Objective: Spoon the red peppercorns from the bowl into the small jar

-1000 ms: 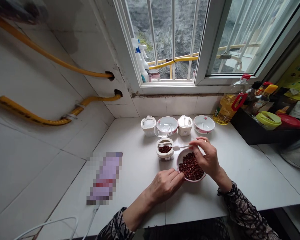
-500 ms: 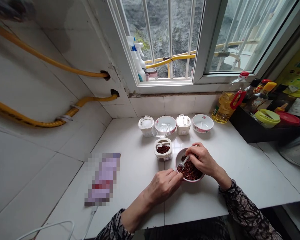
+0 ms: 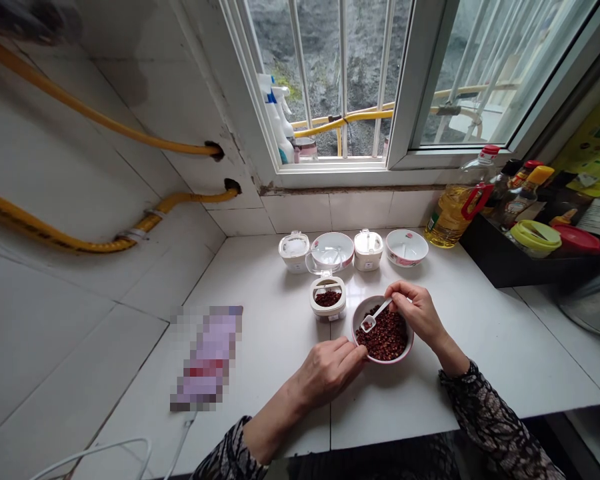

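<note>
My right hand pinches the handle of a small white spoon, its scoop over the left part of a bowl. A few reddish bits lie in the scoop. Dark red dried peppercorns, or something much like them, cover the bowl's bottom. My left hand is closed on the bowl's near-left rim, thumb and fingers at its edge. Just behind and left of the bowl stands a seasoning jar with its clear lid raised, holding the same dark red bits.
Along the back stand two white lidded jars and two white bowls. An oil bottle and a black rack of bottles are at right. A blurred purple object lies left, near a white cable.
My right hand has drawn up and slightly right, lifting the spoon's scoop out of the red bits. The left hand stays at the bowl's rim.
</note>
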A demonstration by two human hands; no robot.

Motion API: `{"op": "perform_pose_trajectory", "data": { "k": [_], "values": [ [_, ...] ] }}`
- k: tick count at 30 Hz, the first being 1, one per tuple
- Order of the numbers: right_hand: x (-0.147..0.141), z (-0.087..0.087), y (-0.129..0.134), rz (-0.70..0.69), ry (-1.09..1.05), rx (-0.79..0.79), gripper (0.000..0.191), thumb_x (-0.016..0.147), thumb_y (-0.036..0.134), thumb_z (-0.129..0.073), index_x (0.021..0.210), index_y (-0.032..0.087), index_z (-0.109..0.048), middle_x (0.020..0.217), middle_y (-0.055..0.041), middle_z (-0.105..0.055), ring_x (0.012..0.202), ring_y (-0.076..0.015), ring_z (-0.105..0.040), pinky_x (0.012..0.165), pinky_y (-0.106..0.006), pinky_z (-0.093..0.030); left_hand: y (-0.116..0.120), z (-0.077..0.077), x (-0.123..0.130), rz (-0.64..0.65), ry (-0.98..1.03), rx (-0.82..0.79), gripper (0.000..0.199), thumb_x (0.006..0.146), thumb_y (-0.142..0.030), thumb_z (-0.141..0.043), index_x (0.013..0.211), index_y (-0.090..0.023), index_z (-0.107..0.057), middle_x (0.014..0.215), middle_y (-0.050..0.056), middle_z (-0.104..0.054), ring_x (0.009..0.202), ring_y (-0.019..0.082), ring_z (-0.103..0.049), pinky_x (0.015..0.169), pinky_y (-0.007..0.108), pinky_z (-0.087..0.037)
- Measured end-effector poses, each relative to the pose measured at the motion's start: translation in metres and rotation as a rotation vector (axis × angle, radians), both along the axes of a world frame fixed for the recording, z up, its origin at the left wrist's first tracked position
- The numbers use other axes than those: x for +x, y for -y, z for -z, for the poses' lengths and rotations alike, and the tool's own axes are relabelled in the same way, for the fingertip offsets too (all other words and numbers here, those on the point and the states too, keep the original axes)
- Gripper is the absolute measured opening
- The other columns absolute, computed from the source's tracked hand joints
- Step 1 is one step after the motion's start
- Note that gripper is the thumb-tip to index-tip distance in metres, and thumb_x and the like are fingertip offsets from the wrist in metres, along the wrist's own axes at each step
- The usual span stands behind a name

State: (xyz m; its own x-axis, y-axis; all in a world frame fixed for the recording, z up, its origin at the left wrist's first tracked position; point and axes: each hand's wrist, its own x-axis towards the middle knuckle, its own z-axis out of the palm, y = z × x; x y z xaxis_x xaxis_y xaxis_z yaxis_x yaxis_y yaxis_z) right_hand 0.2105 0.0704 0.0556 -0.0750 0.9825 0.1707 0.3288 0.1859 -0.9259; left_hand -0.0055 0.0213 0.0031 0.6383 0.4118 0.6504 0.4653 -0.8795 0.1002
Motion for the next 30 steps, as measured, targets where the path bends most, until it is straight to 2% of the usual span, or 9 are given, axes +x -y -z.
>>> {"op": "perform_pose_trajectory", "data": {
  "k": [7, 11, 14, 17, 20, 22, 25, 30],
  "values": [
    [-0.004, 0.006, -0.005, 0.027, -0.163, -0.074, 0.017, 0.076, 0.033, -0.055, 0.074, 0.019, -0.064, 0.054, 0.0019, -0.06, 0.054, -0.0147, -0.057, 0.059, -0.028, -0.046, 0.0, 0.001, 0.0, 0.012, 0.006, -0.005, 0.014, 0.103, -0.018, -0.042, 0.096, -0.015, -0.055, 0.069, 0.001, -0.062, 0.058, 0.014, -0.053, 0.051, 0.026, -0.039],
    [-0.016, 0.006, -0.005, 0.013, -0.21, 0.002, 0.02, 0.082, 0.036, -0.056, 0.084, 0.019, -0.065, 0.065, -0.0012, -0.068, 0.062, -0.0163, -0.064, 0.063, -0.029, -0.052, -0.001, 0.001, 0.0, 0.011, 0.011, 0.001, 0.015, 0.103, -0.018, -0.041, 0.097, -0.014, -0.055, 0.069, 0.001, -0.061, 0.058, 0.014, -0.053, 0.052, 0.025, -0.039],
    [-0.028, 0.004, -0.001, 0.004, -0.156, 0.149, 0.019, 0.091, 0.034, -0.053, 0.094, 0.019, -0.065, 0.078, -0.0043, -0.073, 0.072, -0.0178, -0.069, 0.068, -0.03, -0.054, 0.0, 0.0, 0.001, 0.008, 0.019, 0.008, 0.015, 0.103, -0.019, -0.042, 0.098, -0.014, -0.055, 0.068, 0.001, -0.06, 0.057, 0.014, -0.052, 0.051, 0.026, -0.038],
    [-0.037, 0.003, 0.001, -0.042, 0.028, 0.388, 0.017, 0.096, 0.024, -0.049, 0.101, 0.021, -0.065, 0.088, -0.0062, -0.075, 0.082, -0.0192, -0.069, 0.077, -0.035, -0.054, -0.001, -0.001, 0.002, 0.004, 0.035, 0.024, 0.016, 0.103, -0.019, -0.041, 0.097, -0.014, -0.056, 0.066, 0.0, -0.059, 0.056, 0.014, -0.051, 0.049, 0.027, -0.036],
    [-0.041, 0.004, 0.001, -0.167, 0.253, 0.677, 0.023, 0.094, 0.011, -0.045, 0.103, 0.021, -0.065, 0.089, -0.0062, -0.075, 0.079, -0.0194, -0.068, 0.084, -0.04, -0.051, -0.001, -0.001, 0.003, -0.002, 0.047, 0.038, 0.018, 0.103, -0.018, -0.04, 0.096, -0.014, -0.056, 0.063, 0.0, -0.056, 0.054, 0.014, -0.05, 0.048, 0.027, -0.035],
    [-0.04, 0.003, 0.001, -0.201, 0.325, 0.783, 0.028, 0.093, 0.006, -0.043, 0.105, 0.02, -0.064, 0.089, -0.0055, -0.075, 0.075, -0.0182, -0.067, 0.086, -0.041, -0.05, -0.001, -0.001, 0.003, -0.004, 0.049, 0.04, 0.018, 0.104, -0.018, -0.04, 0.095, -0.015, -0.056, 0.063, -0.001, -0.056, 0.054, 0.014, -0.049, 0.048, 0.027, -0.034],
    [-0.032, -0.004, 0.001, -0.127, 0.311, 0.788, 0.027, 0.093, 0.006, -0.045, 0.106, 0.021, -0.064, 0.085, -0.0039, -0.075, 0.074, -0.0182, -0.067, 0.087, -0.041, -0.05, 0.0, -0.001, 0.002, -0.002, 0.033, 0.031, 0.019, 0.104, -0.019, -0.04, 0.094, -0.015, -0.056, 0.064, 0.0, -0.057, 0.055, 0.014, -0.05, 0.049, 0.027, -0.035],
    [-0.01, -0.008, 0.002, -0.001, 0.292, 0.643, 0.019, 0.09, 0.013, -0.05, 0.091, 0.023, -0.066, 0.074, -0.0018, -0.071, 0.076, -0.0205, -0.067, 0.081, -0.037, -0.052, 0.0, -0.001, 0.001, -0.005, 0.004, 0.009, 0.016, 0.103, -0.018, -0.042, 0.096, -0.015, -0.056, 0.068, 0.0, -0.06, 0.058, 0.014, -0.052, 0.051, 0.026, -0.039]
  ]
}}
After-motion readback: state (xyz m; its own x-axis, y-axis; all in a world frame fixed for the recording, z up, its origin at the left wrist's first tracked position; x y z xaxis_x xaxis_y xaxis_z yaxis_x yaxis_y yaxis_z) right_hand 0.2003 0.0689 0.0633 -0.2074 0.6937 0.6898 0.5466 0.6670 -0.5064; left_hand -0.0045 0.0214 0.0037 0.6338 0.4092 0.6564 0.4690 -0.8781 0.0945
